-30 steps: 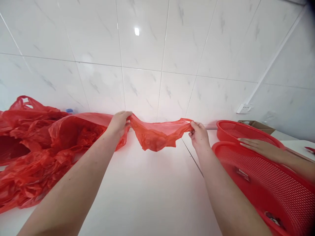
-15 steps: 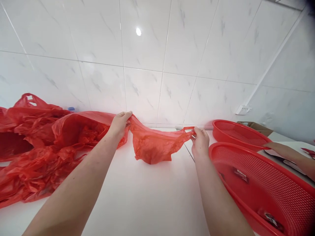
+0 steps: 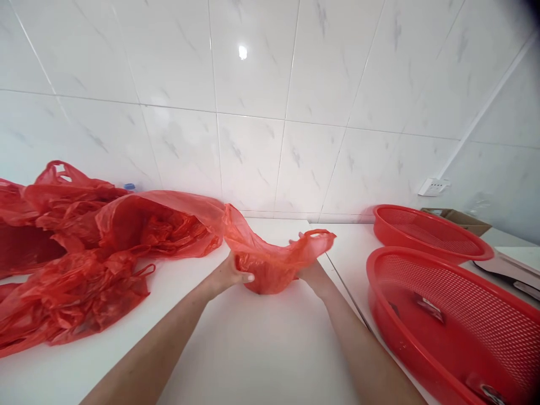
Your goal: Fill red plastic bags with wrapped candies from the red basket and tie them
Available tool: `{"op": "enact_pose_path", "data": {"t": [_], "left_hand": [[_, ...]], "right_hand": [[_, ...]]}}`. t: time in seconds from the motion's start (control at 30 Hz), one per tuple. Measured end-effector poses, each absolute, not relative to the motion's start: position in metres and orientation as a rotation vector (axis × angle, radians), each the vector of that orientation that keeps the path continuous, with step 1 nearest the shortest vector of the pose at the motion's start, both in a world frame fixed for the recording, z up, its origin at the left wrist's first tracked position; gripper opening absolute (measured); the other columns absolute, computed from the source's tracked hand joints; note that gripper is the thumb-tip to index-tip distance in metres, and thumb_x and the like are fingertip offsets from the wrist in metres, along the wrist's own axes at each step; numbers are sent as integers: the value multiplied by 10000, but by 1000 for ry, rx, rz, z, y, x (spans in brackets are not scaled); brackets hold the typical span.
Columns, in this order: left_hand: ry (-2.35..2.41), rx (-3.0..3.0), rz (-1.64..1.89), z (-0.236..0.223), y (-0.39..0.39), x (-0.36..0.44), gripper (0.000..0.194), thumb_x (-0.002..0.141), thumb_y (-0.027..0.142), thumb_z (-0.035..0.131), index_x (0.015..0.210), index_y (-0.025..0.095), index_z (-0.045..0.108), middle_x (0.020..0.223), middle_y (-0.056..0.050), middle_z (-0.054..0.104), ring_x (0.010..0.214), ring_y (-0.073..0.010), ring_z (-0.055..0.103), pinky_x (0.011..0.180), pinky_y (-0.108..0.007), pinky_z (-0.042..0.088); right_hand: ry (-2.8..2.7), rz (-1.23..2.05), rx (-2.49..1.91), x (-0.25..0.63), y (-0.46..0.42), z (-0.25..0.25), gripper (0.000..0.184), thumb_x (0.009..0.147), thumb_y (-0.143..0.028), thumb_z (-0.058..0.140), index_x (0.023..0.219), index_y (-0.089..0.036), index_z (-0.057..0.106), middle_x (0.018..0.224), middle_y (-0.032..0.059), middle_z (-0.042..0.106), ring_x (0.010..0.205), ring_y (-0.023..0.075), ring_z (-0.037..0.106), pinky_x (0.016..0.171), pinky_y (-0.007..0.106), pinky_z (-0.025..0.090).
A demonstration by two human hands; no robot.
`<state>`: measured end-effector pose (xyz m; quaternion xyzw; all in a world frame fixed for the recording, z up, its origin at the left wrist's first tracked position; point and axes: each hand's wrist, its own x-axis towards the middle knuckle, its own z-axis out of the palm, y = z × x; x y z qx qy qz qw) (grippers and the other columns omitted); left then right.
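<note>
A red plastic bag [image 3: 270,273] with loop handles stands low over the white table in front of me, its mouth sagging open. My left hand [image 3: 234,273] holds its lower left side, thumb across the front and fingers hidden behind the film. On the other side, my right hand [image 3: 311,272] cups the bag's right flank; part of it is covered by the film and some fingertips show beyond. The right handle loop stands free above that hand. To the left spreads a heap of crumpled red plastic bags [image 3: 84,281].
At right stand two red mesh baskets: the near basket [image 3: 392,320] holds a few small dark packets, the far basket [image 3: 382,230] sits behind it. A cardboard box [image 3: 468,222] and a wall socket [image 3: 432,187] are farther back. A tiled wall [image 3: 253,157] bounds the table.
My hands have let go of the bag's upper corners and moved down and inward to its lower sides. The bag has lowered and bunched. Another person's hand at the right baskets has left view.
</note>
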<state>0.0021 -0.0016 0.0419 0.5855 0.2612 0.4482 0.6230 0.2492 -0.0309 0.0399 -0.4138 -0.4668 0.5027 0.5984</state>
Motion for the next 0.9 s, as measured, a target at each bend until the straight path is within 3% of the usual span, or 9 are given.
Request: {"op": "enact_pose_path", "data": {"t": [0.1,0.17,0.23,0.33,0.43,0.53,0.67,0.77,0.9], "left_hand": [[737,1304,1086,35,8,32,420,472,69,766,862,183,656,863,-87,676,855,-264,625,695,-321,488],[919,1186,1200,29,19,46,250,497,98,748,710,170,638,646,-42,644,624,-206,601,550,-277,447],[1014,1086,1296,23,31,53,159,569,170,713,692,169,613,590,-18,615,540,-165,561,503,-255,414],[971,996,1369,16,42,55,213,645,266,665,824,176,592,725,-29,649,613,-161,596,556,-262,449],[867,892,1361,7,44,53,273,623,266,671,858,173,568,800,-45,658,675,-170,623,612,-283,483],[806,789,1347,0,43,48,253,582,182,652,816,173,555,729,-21,641,614,-154,612,552,-257,475],[819,836,1267,-4,43,42,223,542,97,561,748,176,527,574,28,570,437,-126,531,368,-209,363],[784,914,1186,-4,42,40,168,555,108,561,703,172,514,502,36,528,348,-116,468,304,-200,296],[586,889,1097,3,34,38,241,625,183,622,863,166,587,751,-42,666,624,-179,637,543,-277,501]], "right_hand": [[-1110,1074,-1061,235,-10,36,148,558,-204,689,692,-214,625,675,12,630,674,193,577,551,289,454],[-1056,1027,-1087,233,3,31,126,569,-229,683,666,-189,613,647,13,628,645,185,571,534,276,442],[-940,1005,-1038,237,14,23,185,598,-264,672,762,-197,619,740,17,658,713,192,596,576,278,466],[-689,1070,-921,247,26,7,240,624,-300,673,843,-227,607,840,11,672,802,197,620,651,298,505],[-611,1174,-927,255,27,-6,226,589,-249,700,795,-213,615,783,27,676,762,213,631,644,324,518],[-716,1277,-862,255,16,-3,300,583,-215,712,869,-218,622,867,35,681,837,231,632,708,349,520],[-998,1430,-606,244,2,18,450,606,-363,753,1011,-247,597,1099,56,628,1027,256,578,834,384,490],[-1045,1473,-641,233,5,23,480,561,-402,784,980,-235,617,1027,56,647,957,245,604,797,364,497],[-863,1481,-839,223,15,9,354,549,-286,793,867,-207,659,835,14,675,776,174,623,727,291,495]]}}
